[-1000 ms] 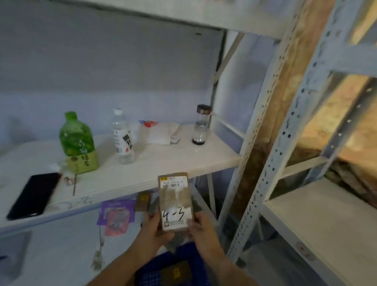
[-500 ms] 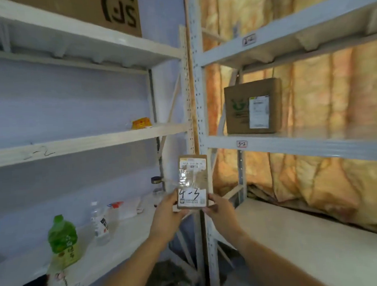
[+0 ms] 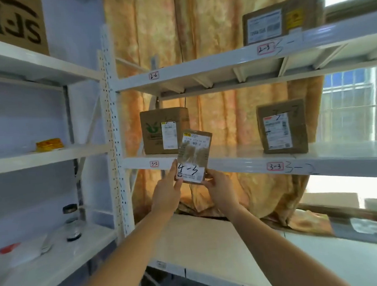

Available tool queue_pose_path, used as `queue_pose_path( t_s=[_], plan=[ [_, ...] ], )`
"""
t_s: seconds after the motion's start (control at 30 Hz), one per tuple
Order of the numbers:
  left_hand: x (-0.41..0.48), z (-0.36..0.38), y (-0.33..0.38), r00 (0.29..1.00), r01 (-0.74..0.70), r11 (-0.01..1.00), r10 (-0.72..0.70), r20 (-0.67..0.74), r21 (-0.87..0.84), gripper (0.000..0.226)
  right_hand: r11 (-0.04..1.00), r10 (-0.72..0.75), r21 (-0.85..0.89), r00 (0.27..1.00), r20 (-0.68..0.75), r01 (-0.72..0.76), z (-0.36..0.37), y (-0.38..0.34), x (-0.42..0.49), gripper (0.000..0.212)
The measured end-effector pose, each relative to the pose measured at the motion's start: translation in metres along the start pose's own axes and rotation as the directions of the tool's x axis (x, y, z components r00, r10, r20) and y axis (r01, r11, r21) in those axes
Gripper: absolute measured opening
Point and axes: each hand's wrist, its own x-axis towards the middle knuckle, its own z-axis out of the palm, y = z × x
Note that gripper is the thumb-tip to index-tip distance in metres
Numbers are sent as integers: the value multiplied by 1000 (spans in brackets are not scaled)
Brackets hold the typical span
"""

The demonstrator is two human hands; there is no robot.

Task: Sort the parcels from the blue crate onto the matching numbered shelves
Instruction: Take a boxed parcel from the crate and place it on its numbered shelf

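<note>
Head view: you are pinching the flat brown cardboard parcel marked 4-3 (image 3: 193, 156) by its lower corners with left hand (image 3: 167, 194) and right hand (image 3: 220, 190). It is now fronting the white metal shelf edge labelled 3-2 (image 3: 138, 163), further right than before.

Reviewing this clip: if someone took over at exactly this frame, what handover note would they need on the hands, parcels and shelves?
Left hand holds the left edge of the 4-3 parcel; right hand grips its lower right corner, fingers curled.
Already shelved: left box above the 3-2 label, right box above the 3-3 label, top box above the 2-3 label.
Left to do: no 4-3 label is in view; find that shelf, probably lower, and set the parcel there. The blue crate is out of view, so what remains in it cannot be told.
</note>
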Motion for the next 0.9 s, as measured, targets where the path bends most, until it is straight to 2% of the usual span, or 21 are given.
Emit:
queue_pose_path(
  t_s=[0.1,0.23,0.33,0.4,0.47,0.53,0.63,0.73,0.9],
  plan=[
    [-5,29,25,996,-4,993,14,87,-122,60,999,-2,-35,1000,-6,1,-34,27,0,31],
    [-15,68,55,996,-28,976,46,79,-216,55,997,0,-79,1000,17,1,-69,63,5,36],
    [-31,96,62,997,55,903,-30,66,-426,56,990,48,-137,998,41,-42,-78,90,1,36],
    [-50,118,53,993,114,869,-96,62,-482,53,991,69,-115,996,53,-63,-72,107,-14,36],
    [-76,139,44,981,196,858,-177,84,-475,44,992,62,-111,997,56,-55,-63,127,-36,36],
    [-98,159,35,961,275,862,-246,123,-425,44,988,101,-126,993,61,-93,-52,150,-58,36],
    [-121,185,24,943,325,892,-280,180,-314,53,978,199,-78,975,103,-191,-34,186,-86,38],
    [-130,212,17,917,375,894,-318,242,-247,49,963,267,-72,957,110,-261,-24,221,-104,35],
    [-127,271,6,848,431,887,-336,409,-163,48,899,427,-162,897,118,-407,-20,286,-117,32]
  ],
)
